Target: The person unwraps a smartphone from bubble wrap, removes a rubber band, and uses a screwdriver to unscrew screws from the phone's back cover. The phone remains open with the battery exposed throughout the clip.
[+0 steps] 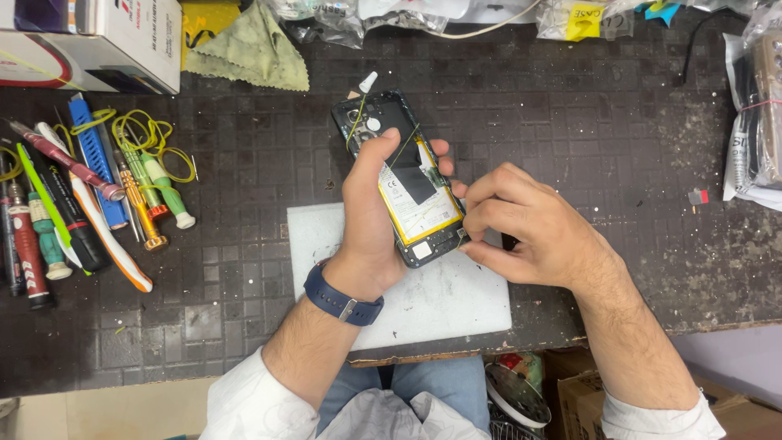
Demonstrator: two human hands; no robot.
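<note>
I see the dark gridded bench (570, 106) filling most of my view, scuffed pale toward its right side. On it, near the front edge, lies a white rectangular mat (440, 305), dusty and marked. At the far left corner stands a white cardboard box (122, 41), and just beside it a crumpled yellow-green cloth (252, 49). Along the left side I see a row of screwdrivers and pry tools (73, 204) lying close together, some with red, green, blue and orange handles, with thin yellow-green rubber bands (155, 138) looped among them. Clear plastic bags (753, 122) sit at the right edge.

Above the mat, my left hand (371, 212) holds an opened phone (407, 183), back cover off, tilted with its camera end pointing away from me. The grip is closed around the phone's left edge, thumb across the back and fingertips showing past the right edge. A large battery with a white and yellow label shows inside, and a thin yellow-green band runs across the upper body. My right hand (521, 224) is at the phone's lower right corner, thumb and forefinger pinched narrow against it; whether they hold some small part there I cannot tell. A dark blue wristband (342, 297) sits on my left wrist. A small white nozzle tip (368, 81) lies just beyond the phone's top.
</note>
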